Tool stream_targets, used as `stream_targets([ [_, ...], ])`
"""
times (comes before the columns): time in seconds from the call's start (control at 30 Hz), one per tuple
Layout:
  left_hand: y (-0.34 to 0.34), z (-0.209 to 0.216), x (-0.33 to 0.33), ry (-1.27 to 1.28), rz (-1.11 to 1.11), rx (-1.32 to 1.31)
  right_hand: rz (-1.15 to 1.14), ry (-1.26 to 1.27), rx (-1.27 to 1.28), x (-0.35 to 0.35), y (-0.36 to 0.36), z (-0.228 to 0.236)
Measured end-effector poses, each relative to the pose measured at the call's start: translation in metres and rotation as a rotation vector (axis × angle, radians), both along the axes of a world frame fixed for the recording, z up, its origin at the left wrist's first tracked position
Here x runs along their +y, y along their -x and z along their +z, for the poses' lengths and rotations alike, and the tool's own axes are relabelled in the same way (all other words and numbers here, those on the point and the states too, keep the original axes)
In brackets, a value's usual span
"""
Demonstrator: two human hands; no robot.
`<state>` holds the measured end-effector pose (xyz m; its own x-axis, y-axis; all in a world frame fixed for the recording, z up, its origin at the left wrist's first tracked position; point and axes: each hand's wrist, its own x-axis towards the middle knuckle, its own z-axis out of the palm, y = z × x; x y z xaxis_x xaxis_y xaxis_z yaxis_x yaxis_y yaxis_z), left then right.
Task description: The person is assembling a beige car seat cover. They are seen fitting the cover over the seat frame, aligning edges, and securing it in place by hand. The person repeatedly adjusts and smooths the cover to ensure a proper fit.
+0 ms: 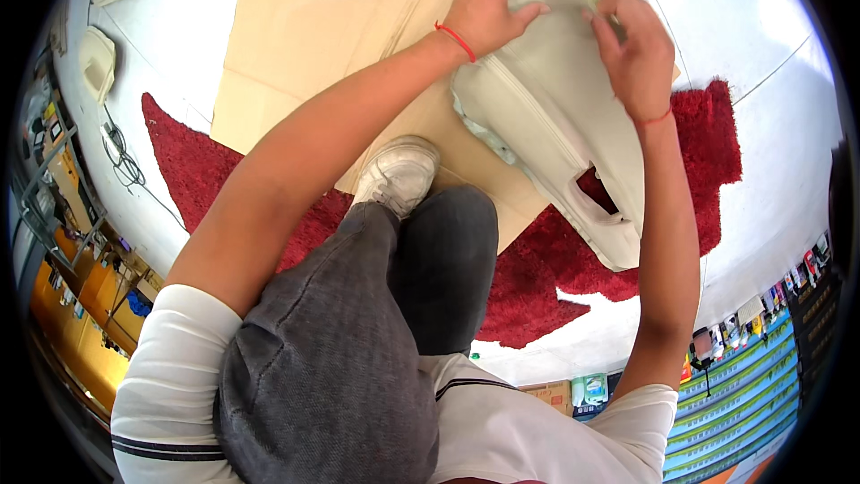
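Observation:
A long beige car trim panel [546,94], with a smooth leather-like cover, a stitched seam and a rectangular cut-out, lies slanting in front of me. Glossy, translucent pale-green material shows along its far rim and left edge. My left hand [491,7] grips the panel's far left edge, fingers curled over it and thumb spread on the cover. At the far right edge, my right hand [638,49] is closed with thumb and forefinger pinching the cover's border beside the glossy rim. Its other fingertips are partly hidden.
Cardboard [313,36] lies partly under the panel, over a red shaggy rug [537,296] on a white floor. My shoe [399,175] rests near the cardboard. Pale moulded pieces [97,63] and a dark cable [124,157] are at left; a cluttered shelf [81,291] stands beyond them.

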<state>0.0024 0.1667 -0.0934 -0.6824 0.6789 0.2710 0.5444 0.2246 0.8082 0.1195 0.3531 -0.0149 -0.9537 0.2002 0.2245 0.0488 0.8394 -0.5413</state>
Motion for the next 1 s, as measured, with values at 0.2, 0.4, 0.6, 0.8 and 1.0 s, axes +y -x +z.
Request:
stream_targets([
  [0.2,0.001,0.014,0.001,-0.027,-0.01,0.032,-0.098,0.243,-0.176,0.021,0.026,-0.009],
  [0.4,-0.001,0.008,0.007,-0.033,0.04,0.058,0.025,-0.115,-0.112,0.017,0.014,-0.009],
  [0.6,0.002,0.003,0.005,0.0,0.095,0.041,-0.175,-0.185,-0.405,-0.008,0.006,-0.01],
  [0.8,0.005,0.007,0.001,0.045,0.047,-0.077,-0.227,-0.231,-0.443,0.0,0.025,-0.009],
  [1.0,0.0,0.048,0.02,0.083,-0.001,-0.02,-0.247,-0.21,-0.422,0.013,0.023,-0.014],
])
